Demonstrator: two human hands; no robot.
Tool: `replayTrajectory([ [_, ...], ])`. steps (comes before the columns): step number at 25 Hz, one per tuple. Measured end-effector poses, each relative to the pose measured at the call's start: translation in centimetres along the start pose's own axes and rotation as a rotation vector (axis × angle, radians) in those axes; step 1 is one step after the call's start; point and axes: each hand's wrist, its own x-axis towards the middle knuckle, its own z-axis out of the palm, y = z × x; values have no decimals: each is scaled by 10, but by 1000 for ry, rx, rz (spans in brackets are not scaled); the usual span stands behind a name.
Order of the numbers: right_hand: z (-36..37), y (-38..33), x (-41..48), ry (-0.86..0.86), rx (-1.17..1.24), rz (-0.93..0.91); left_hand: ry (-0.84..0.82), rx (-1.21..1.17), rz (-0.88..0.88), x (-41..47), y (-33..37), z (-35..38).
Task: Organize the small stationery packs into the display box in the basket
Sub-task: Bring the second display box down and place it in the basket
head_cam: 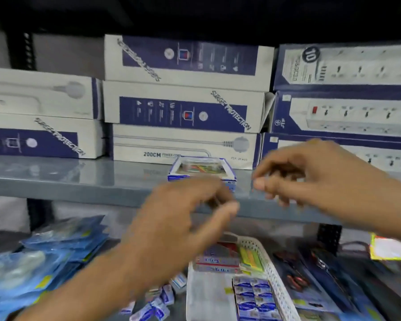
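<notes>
A: Where do things stand?

B: Both hands are up in front of the grey shelf (56, 179), well above the work. The left hand (171, 228) has its fingers curled with thumb and forefinger close together, and the right hand (310, 172) is curled much the same way; both are blurred, so I cannot tell whether either is pinching anything. The white basket (276, 281) sits low on the counter, and the display box (252, 300) inside it already holds rows of blue-and-white small packs. More loose packs (158, 304) lie scattered on the counter just left of the basket.

A: What could go wrong?

B: A small windowed box (202, 169) rests near the front edge of the shelf, right behind the left hand's fingers. A careless sweep, I'd judge, could knock it down into the basket and upset the filled rows. The loose packs are tiny and close to the counter's near edge (easy to brush off with a forearm). The packs may also go in crooked if they are dropped rather than placed.

A: Any writing?

B: The stacked cartons (183, 107) behind read "SURGE PROTECTION", and one says "200CM POWER CORD". A box at the upper right shows a "10". The printing on the packs is too blurred to read.
</notes>
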Motion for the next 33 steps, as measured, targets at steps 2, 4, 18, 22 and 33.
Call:
replayTrajectory([
  [2,-1,7,36,34,-25,28,118,62,-106,28,-6,-15],
  [4,7,19,70,29,-10,97,90,285,-262,61,-30,-20],
  [18,40,43,117,-176,512,527,-491,830,-737,100,-96,-16],
  [22,41,37,114,-189,528,529,-497,845,-699,99,-90,-14],
  [33,15,12,36,-196,495,408,-431,788,-541,56,-37,-39],
])
